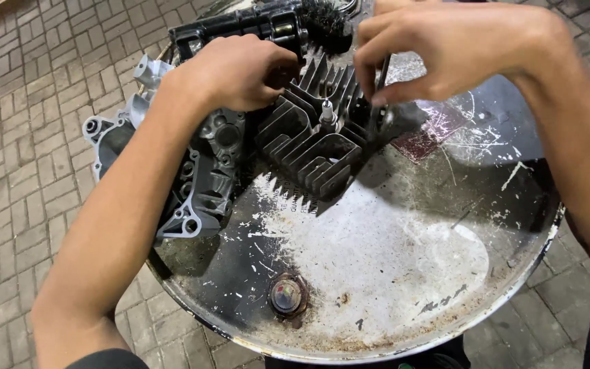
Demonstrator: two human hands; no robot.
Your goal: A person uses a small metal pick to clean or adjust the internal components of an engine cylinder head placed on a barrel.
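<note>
Finned cylinder head [312,140] on the top of the metal drum [377,273], my left hand [230,72] gripping its fins, my right hand [445,48] fingers pinched on a thin dark tool [379,89], grey engine casing [196,178] beside.

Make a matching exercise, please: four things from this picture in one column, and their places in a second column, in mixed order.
Things:
1. finned cylinder head
2. grey engine casing
3. round bung cap
4. thin dark tool

Places:
a. near the drum top's front rim
b. pinched in the right hand
c. middle, under the left hand
d. at the drum's left edge

Pairs: 1-c, 2-d, 3-a, 4-b
</note>
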